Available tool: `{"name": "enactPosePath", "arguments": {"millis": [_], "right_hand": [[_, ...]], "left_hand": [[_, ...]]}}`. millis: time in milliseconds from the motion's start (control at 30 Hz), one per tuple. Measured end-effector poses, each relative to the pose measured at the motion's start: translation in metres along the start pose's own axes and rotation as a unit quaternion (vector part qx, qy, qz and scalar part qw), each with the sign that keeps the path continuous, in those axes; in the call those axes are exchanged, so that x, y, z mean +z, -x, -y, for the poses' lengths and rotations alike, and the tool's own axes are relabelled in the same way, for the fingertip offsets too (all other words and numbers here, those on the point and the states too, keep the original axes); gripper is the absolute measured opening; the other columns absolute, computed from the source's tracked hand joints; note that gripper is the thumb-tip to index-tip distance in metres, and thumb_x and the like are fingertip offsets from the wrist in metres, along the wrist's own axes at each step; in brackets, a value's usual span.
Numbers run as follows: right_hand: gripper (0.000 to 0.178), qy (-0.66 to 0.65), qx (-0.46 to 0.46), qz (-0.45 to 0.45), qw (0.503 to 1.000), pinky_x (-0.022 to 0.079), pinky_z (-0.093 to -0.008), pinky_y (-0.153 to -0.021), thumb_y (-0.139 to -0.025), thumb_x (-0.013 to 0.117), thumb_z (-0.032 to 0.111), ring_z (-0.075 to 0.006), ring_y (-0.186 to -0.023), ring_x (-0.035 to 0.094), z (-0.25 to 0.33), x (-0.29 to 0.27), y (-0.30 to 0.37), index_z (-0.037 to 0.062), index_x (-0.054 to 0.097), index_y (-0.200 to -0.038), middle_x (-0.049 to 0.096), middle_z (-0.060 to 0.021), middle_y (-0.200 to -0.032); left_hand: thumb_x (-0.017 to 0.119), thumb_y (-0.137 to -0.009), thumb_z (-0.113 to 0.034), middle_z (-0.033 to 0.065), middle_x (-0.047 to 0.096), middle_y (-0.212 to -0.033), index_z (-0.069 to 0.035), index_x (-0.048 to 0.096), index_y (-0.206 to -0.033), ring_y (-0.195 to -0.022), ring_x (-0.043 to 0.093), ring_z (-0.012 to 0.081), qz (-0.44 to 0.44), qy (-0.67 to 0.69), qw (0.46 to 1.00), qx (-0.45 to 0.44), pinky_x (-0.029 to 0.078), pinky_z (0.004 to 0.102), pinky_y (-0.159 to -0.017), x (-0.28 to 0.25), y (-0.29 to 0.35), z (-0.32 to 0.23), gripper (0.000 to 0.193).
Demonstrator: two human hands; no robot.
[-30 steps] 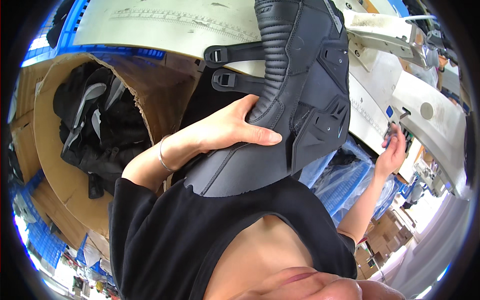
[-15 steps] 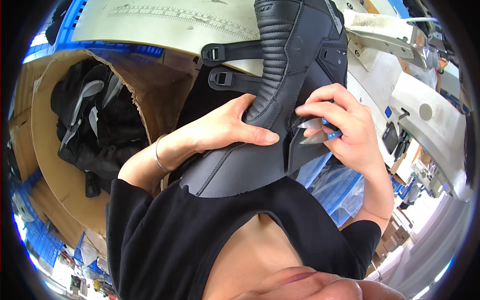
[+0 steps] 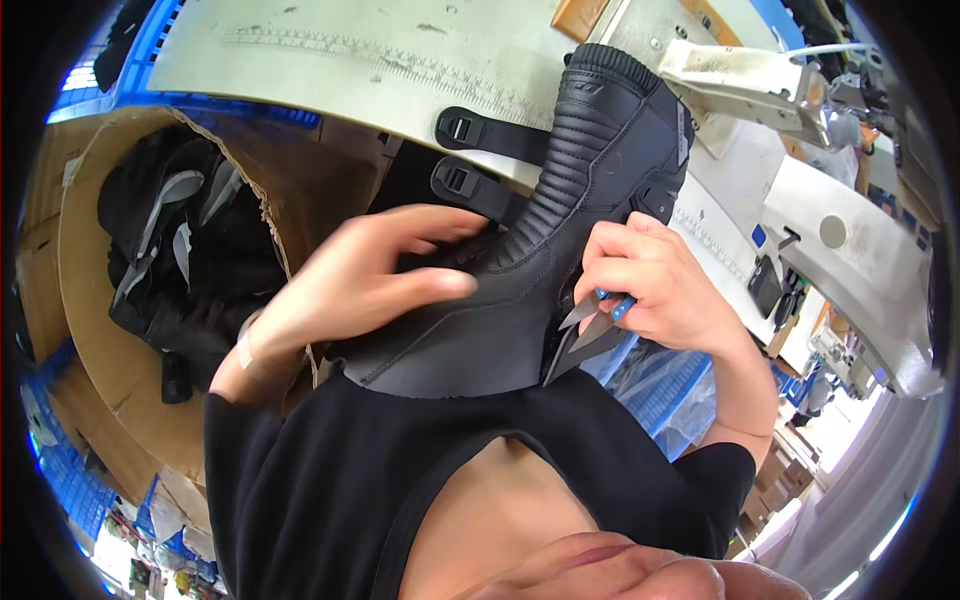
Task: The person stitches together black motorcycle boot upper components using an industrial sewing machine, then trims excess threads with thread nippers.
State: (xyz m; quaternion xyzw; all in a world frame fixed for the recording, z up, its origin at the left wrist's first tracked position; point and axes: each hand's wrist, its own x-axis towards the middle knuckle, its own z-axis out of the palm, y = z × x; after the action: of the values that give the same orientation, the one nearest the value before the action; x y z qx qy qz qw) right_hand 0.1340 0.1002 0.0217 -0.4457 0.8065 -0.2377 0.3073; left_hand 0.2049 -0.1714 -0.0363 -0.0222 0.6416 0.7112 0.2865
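The black boot upper leans between the person's two hands, its ribbed cuff at the far end over the tabletop and its cut lower edge at the near end, close by the black shirt. The tabletop's curved near edge runs from the far left to behind the boot upper, so the lower part of the piece hangs out past it. Two buckled straps jut left from the shaft, one across that edge, the other just on its near side.

The right hand has its fingers bent closed around blue-handled snips; the blades stand parted in a narrow V, tips pointing left and near, beside the rear edge of the boot upper. The left hand is blurred, thumb and fingers well apart at the left side of the piece; whether they touch it cannot be told.

A gap lies between the hands, spanned by the boot upper. To the left, the cardboard carton crowds the left forearm with its ragged rim. To the right, a blue basket sits below the right wrist, and a pale machine arm bounds the room beyond it.
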Motion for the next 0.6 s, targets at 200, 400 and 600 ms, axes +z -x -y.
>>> {"name": "enactPosePath", "arguments": {"millis": [200,400,600], "right_hand": [[0.026,-0.190,0.015,-0.183,0.964,0.044,-0.0330,-0.064,-0.062,0.079,0.007,-0.0214,-0.073,0.056,0.003,0.014,-0.032,0.0061,0.063,-0.082,0.054,-0.0022,-0.081],[0.023,-0.148,-0.061,-0.263,0.951,0.036,-0.0284,-0.057,-0.062,0.081,0.016,-0.0149,-0.066,0.047,0.003,0.040,-0.063,0.0102,0.066,-0.078,0.046,0.0000,-0.073],[0.032,0.028,-0.110,-0.280,0.953,0.035,-0.0294,-0.059,-0.056,0.078,0.011,-0.0174,-0.061,0.050,0.011,0.046,-0.061,0.0160,0.068,-0.086,0.052,0.0008,-0.072]], "left_hand": [[0.060,-0.090,-0.037,0.0166,0.064,-0.100,0.006,0.063,-0.101,-0.092,0.062,0.0254,0.287,0.049,0.931,0.220,0.049,0.0350,-0.082,-0.045,0.062,-0.062,0.044],[0.043,-0.101,-0.028,0.0065,0.058,-0.109,0.002,0.047,-0.122,-0.097,0.057,0.0137,-0.086,0.314,0.943,0.063,0.045,0.0283,-0.086,0.027,0.069,0.031,0.036],[0.057,-0.095,-0.016,0.0069,0.061,-0.110,0.002,0.056,-0.115,-0.102,0.059,0.0138,-0.174,0.470,0.866,-0.006,0.050,0.0302,-0.085,0.043,0.040,0.030,0.027]]}}
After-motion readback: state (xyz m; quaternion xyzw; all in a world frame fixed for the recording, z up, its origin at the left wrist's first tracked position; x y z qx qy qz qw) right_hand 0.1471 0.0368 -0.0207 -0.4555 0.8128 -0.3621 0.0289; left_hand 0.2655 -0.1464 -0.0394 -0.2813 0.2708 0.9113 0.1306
